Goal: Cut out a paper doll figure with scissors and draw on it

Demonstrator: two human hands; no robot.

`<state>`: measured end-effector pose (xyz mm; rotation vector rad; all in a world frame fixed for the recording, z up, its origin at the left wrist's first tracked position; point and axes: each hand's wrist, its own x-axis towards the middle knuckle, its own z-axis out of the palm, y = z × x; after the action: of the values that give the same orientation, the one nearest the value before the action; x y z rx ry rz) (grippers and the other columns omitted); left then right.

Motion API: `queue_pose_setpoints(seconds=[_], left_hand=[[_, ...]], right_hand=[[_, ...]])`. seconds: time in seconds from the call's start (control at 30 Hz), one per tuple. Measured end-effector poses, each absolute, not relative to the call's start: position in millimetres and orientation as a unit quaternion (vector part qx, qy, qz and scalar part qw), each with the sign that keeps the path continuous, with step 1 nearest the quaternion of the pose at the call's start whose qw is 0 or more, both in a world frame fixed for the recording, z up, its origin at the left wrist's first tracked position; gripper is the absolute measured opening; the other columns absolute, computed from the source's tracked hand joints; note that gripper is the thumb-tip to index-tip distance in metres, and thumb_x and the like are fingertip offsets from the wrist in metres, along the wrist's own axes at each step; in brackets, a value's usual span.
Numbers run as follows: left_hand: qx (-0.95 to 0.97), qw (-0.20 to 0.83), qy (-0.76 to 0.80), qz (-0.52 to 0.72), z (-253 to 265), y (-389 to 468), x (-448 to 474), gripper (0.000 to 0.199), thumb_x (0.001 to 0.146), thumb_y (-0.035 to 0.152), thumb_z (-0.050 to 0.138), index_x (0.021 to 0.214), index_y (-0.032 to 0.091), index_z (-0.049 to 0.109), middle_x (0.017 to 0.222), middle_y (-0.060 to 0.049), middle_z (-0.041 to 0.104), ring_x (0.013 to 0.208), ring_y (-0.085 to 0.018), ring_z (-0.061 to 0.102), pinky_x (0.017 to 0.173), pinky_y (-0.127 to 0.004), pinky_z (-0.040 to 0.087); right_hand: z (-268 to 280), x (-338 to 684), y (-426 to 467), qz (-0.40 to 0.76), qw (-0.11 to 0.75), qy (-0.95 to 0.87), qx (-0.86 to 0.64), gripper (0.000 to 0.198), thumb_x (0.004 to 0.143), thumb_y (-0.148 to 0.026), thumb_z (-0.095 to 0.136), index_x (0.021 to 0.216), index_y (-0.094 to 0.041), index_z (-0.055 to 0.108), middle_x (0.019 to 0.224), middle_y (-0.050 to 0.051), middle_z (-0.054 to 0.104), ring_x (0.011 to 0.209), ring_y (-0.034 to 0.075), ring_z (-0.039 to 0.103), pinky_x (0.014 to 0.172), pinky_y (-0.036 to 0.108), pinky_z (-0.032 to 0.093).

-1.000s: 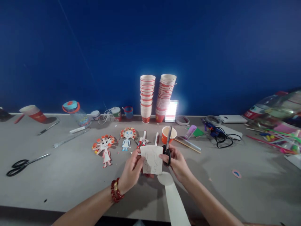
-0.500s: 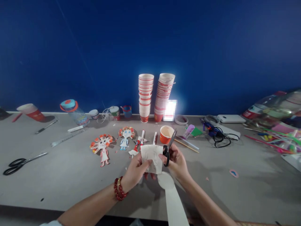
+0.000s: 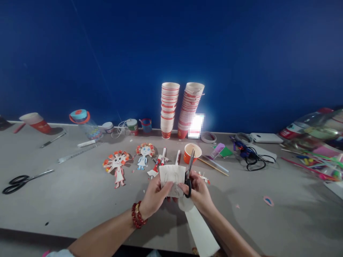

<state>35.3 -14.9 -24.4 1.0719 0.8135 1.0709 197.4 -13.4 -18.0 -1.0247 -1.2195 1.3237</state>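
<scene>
My left hand (image 3: 156,192) pinches a small white piece of paper (image 3: 166,172) with faint pencil lines on it, thumb on top. My right hand (image 3: 200,192) is closed around the black handles of a pair of scissors (image 3: 190,169), blades pointing up and away. Its thumb also rests on the paper's right edge. Beneath the hands hangs a long white paper strip with a round end (image 3: 200,228); what holds it is hidden. Beyond the paper stands an orange paper cup (image 3: 190,156). Two paper dolls, one red (image 3: 118,166) and one blue (image 3: 145,157), lie to the left.
Two tall stacks of paper cups (image 3: 168,121) stand against the blue wall. Another pair of scissors (image 3: 25,181) lies far left, near a water bottle (image 3: 87,123). Markers (image 3: 178,157) lie behind my hands. A glue gun with its cord (image 3: 245,151) and plastic bottles (image 3: 305,125) are at right.
The view has shifted slightly. My right hand has tilted the scissors a little more upright, and the long strip's lower end has swung to the right. Cut scraps now show beside my right hand.
</scene>
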Motion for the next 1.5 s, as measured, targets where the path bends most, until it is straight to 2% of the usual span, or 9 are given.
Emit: queue_pose_setpoints(seconds=[0.2, 0.37, 0.57, 0.7, 0.9, 1.13, 1.3, 1.43, 1.5], left_hand=[[0.485, 0.625, 0.384, 0.476, -21, -13, 31, 0.036, 0.086, 0.044, 0.060, 0.109, 0.015, 0.058, 0.070, -0.002, 0.067, 0.046, -0.014, 0.060, 0.043, -0.023, 0.049], [0.490, 0.604, 0.391, 0.492, -15, -11, 25, 0.035, 0.088, 0.043, 0.057, 0.107, 0.015, 0.061, 0.071, -0.003, 0.068, 0.049, -0.014, 0.060, 0.047, -0.025, 0.052], [0.473, 0.610, 0.387, 0.504, -11, -11, 22, 0.033, 0.087, 0.042, 0.058, 0.107, 0.015, 0.060, 0.073, -0.003, 0.066, 0.049, -0.012, 0.058, 0.045, -0.024, 0.053], [0.479, 0.613, 0.369, 0.508, -13, -11, 21, 0.028, 0.088, 0.039, 0.057, 0.102, 0.015, 0.060, 0.066, 0.000, 0.063, 0.044, -0.012, 0.057, 0.044, -0.023, 0.051], [0.481, 0.619, 0.361, 0.505, -14, -12, 21, 0.034, 0.089, 0.041, 0.056, 0.112, 0.016, 0.059, 0.074, -0.002, 0.067, 0.046, -0.012, 0.058, 0.045, -0.024, 0.052], [0.468, 0.603, 0.380, 0.523, -16, -13, 20, 0.038, 0.087, 0.043, 0.058, 0.113, 0.015, 0.058, 0.083, -0.004, 0.068, 0.051, -0.012, 0.058, 0.044, -0.024, 0.054], [0.455, 0.608, 0.379, 0.529, -15, -14, 21, 0.030, 0.088, 0.041, 0.058, 0.103, 0.015, 0.059, 0.071, -0.001, 0.066, 0.045, -0.010, 0.057, 0.043, -0.023, 0.052], [0.448, 0.629, 0.346, 0.533, -12, -14, 23, 0.030, 0.089, 0.041, 0.056, 0.105, 0.015, 0.057, 0.057, 0.002, 0.061, 0.040, -0.011, 0.056, 0.041, -0.021, 0.049], [0.450, 0.635, 0.336, 0.531, -13, -14, 24, 0.032, 0.089, 0.042, 0.056, 0.106, 0.015, 0.056, 0.058, 0.002, 0.062, 0.038, -0.011, 0.056, 0.040, -0.022, 0.049]], right_hand=[[-23, 207, -15, 0.525, 0.473, -0.539, -0.458, 0.035, 0.075, -0.052, 0.071, 0.077, -0.022, 0.053, 0.069, -0.001, 0.054, 0.062, 0.015, 0.051, 0.055, 0.024, 0.044], [-26, 211, -16, 0.525, 0.441, -0.579, -0.442, 0.048, 0.075, -0.070, 0.061, 0.075, -0.022, 0.053, 0.070, 0.001, 0.054, 0.064, 0.018, 0.050, 0.055, 0.025, 0.043], [-24, 210, -21, 0.592, 0.400, -0.579, -0.392, 0.052, 0.076, -0.073, 0.058, 0.085, -0.021, 0.060, 0.076, 0.004, 0.061, 0.067, 0.020, 0.055, 0.060, 0.028, 0.045], [-34, 218, -20, 0.605, 0.424, -0.549, -0.390, 0.054, 0.076, -0.072, 0.058, 0.095, -0.022, 0.065, 0.084, 0.006, 0.064, 0.075, 0.023, 0.059, 0.067, 0.031, 0.047], [-34, 220, -16, 0.591, 0.423, -0.555, -0.405, 0.047, 0.077, -0.066, 0.063, 0.081, -0.020, 0.063, 0.073, 0.003, 0.058, 0.065, 0.017, 0.053, 0.056, 0.025, 0.044], [-27, 211, -18, 0.617, 0.404, -0.551, -0.390, 0.052, 0.072, -0.070, 0.065, 0.074, -0.019, 0.052, 0.060, -0.003, 0.046, 0.048, 0.010, 0.039, 0.042, 0.020, 0.031], [-28, 212, -21, 0.629, 0.407, -0.548, -0.373, 0.057, 0.068, -0.073, 0.066, 0.076, -0.019, 0.053, 0.060, -0.003, 0.046, 0.046, 0.008, 0.035, 0.040, 0.019, 0.029], [-31, 212, -25, 0.665, 0.403, -0.527, -0.343, 0.059, 0.068, -0.076, 0.062, 0.081, -0.018, 0.057, 0.062, -0.001, 0.048, 0.045, 0.009, 0.037, 0.040, 0.020, 0.033], [-30, 210, -27, 0.674, 0.401, -0.521, -0.337, 0.061, 0.070, -0.077, 0.060, 0.086, -0.018, 0.060, 0.065, 0.001, 0.053, 0.046, 0.010, 0.040, 0.041, 0.021, 0.036]])
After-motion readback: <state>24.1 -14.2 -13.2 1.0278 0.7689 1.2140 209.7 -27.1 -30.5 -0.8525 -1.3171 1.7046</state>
